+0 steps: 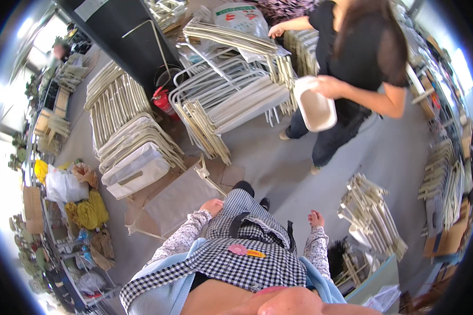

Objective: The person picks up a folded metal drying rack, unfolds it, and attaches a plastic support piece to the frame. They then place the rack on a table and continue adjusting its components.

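Observation:
My left hand (pixel 213 206) hangs beside my checked apron with its fingers curled closed. It is right at the edge of a pale panel (pixel 176 202) with cream rods at its corners. Whether the fingers grip that panel's edge is hidden. My right hand (pixel 316 218) is held out at my right side, fingers loosely bent and apart, with nothing in it. Nearest to it is a bundle of folded cream metal frames (pixel 370 210) on the floor to the right.
A person in black (pixel 362 58) stands ahead, holding a white bin (pixel 315 105). Stacked folded frames (pixel 123 118) and a red fire extinguisher (pixel 163 100) stand by a dark pillar (pixel 115 37). More frames (pixel 231 94) fill the middle. Shelves with bags (pixel 68 186) line the left.

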The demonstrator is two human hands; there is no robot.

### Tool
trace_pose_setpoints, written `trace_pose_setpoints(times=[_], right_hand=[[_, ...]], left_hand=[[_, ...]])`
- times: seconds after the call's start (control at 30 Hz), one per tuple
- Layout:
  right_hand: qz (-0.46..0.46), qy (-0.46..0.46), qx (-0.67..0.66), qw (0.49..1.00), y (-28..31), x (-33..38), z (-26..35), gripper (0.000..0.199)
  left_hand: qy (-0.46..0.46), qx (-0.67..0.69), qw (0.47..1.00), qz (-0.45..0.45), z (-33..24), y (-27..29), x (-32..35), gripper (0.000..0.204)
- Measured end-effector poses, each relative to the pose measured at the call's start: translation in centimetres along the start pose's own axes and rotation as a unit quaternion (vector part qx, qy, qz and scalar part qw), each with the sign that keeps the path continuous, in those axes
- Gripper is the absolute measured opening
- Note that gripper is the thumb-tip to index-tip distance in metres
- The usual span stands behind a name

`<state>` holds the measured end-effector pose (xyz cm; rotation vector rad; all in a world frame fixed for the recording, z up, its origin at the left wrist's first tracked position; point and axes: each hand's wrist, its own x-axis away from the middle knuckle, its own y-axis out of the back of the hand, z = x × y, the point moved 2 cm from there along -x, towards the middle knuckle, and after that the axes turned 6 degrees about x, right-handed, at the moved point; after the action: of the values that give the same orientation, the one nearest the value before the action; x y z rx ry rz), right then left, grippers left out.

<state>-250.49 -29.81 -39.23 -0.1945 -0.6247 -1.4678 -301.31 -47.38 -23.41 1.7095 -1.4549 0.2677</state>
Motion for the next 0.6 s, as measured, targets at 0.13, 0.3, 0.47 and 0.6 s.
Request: trace_pose_setpoints(times=[0.13,0.3,0.47,0.6], right_hand=[[0.079,-0.102,0.067,0.989,-5.5,-3.5,10.3,0.029],[0.131,-0.025,0.120,0.984,-11.1,-11.0,11.7,0.030],[0.012,-0.101,0.118,0.988,-14.8,-14.3,15.9,0.032],[0.135,-0.021,0.228,0.964,-17.6,-15.5,22.9,0.031]], left_hand=[[-0.003,0.143,0.989,-0.037,-3.2,2.5,-8.6,0.029],[-0.045,0.263,0.962,-0.060,-10.5,11.3,-25.3,0.027],[-0.158,-0.021,0.969,-0.186,-24.7,26.3,-45.7,0.029],[-0.191,-0.060,0.958,-0.206,-34.7,37.6,-54.6,0.027]])
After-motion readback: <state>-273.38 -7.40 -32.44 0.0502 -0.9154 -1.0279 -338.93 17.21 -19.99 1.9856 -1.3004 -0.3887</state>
